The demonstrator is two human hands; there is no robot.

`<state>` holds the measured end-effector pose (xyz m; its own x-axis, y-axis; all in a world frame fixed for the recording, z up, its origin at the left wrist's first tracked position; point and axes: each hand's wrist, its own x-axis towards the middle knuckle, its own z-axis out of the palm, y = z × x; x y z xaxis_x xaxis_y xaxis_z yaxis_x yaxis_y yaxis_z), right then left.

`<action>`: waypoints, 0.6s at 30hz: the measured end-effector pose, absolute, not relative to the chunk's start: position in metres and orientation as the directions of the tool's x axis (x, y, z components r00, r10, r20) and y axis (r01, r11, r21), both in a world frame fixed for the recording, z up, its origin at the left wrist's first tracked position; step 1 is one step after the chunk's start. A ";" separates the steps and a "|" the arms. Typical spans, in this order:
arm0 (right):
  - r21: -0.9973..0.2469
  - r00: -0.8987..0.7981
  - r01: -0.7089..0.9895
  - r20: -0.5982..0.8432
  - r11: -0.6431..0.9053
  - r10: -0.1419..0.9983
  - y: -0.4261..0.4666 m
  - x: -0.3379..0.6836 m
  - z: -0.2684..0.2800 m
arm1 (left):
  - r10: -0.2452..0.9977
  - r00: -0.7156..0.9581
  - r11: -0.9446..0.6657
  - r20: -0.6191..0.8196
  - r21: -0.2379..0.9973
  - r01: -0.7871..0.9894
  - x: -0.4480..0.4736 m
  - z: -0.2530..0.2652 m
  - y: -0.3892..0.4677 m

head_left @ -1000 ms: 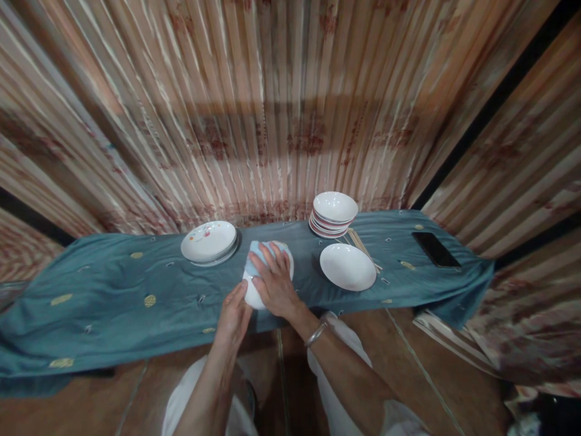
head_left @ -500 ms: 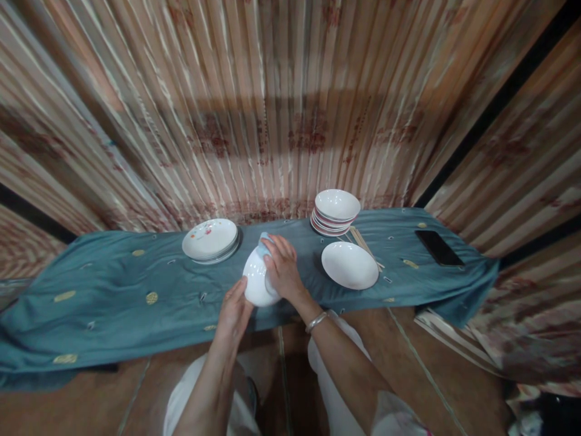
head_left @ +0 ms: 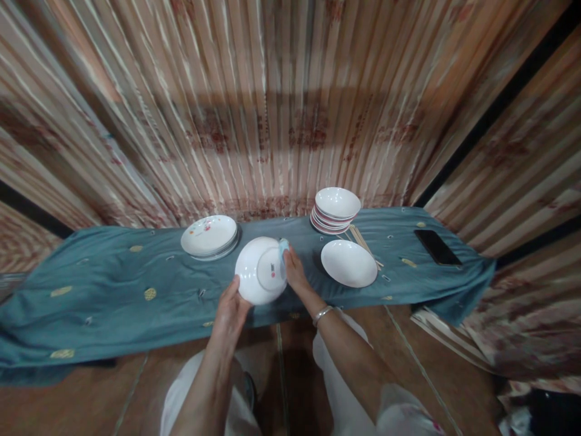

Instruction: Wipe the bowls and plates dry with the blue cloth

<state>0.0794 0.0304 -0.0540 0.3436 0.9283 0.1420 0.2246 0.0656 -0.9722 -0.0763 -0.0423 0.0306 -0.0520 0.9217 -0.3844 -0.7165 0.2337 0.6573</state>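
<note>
A white bowl (head_left: 252,272) is tilted with its underside toward me, showing a round foot ring and a small red mark. My left hand (head_left: 230,306) is closed on its lower left rim, thumb on the outside. At the bowl's right edge, my right hand (head_left: 295,269) presses a light blue cloth (head_left: 284,245) against it; the fingertips are partly hidden. To the right, another white dish (head_left: 349,264), shallow and oval-looking, lies on the teal tablecloth (head_left: 113,303).
A stack of plates with a floral pattern (head_left: 209,235) stands at the left. Behind the oval-looking dish are stacked bowls with red edges (head_left: 336,209) and several chopsticks (head_left: 363,242). A black phone (head_left: 436,247) lies at the right. Curtains (head_left: 290,121) hang behind the table.
The bowl has turned so that its marked base faces me. My right hand has slid with the cloth from the bowl's top and underside to its right edge.
</note>
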 end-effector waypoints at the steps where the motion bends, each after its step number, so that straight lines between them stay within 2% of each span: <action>1: -0.974 0.341 0.219 0.135 0.061 0.930 0.029 0.078 -0.056 | 0.914 -0.051 0.241 -0.402 0.640 -0.730 -0.076 0.031 -0.042; 7: -0.974 0.351 0.225 0.105 0.025 0.931 0.012 0.069 -0.065 | 0.892 0.006 0.270 -0.451 0.524 -0.808 -0.079 0.028 -0.036; 12: -0.967 0.356 0.249 0.145 0.056 0.923 -0.006 0.058 -0.073 | 0.901 0.042 0.270 -0.431 0.484 -0.832 -0.084 0.017 -0.029; 18: -0.952 0.309 0.306 0.094 -0.006 0.946 -0.035 0.048 -0.076 | 0.895 0.032 0.255 -0.444 0.452 -0.855 -0.085 0.010 -0.024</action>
<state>0.0480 -0.0349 -0.0762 0.3093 0.9463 0.0938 0.3063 -0.0058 -0.9519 -0.0848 -0.0241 0.0102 0.0320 0.8952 -0.4445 -0.8547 0.2550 0.4521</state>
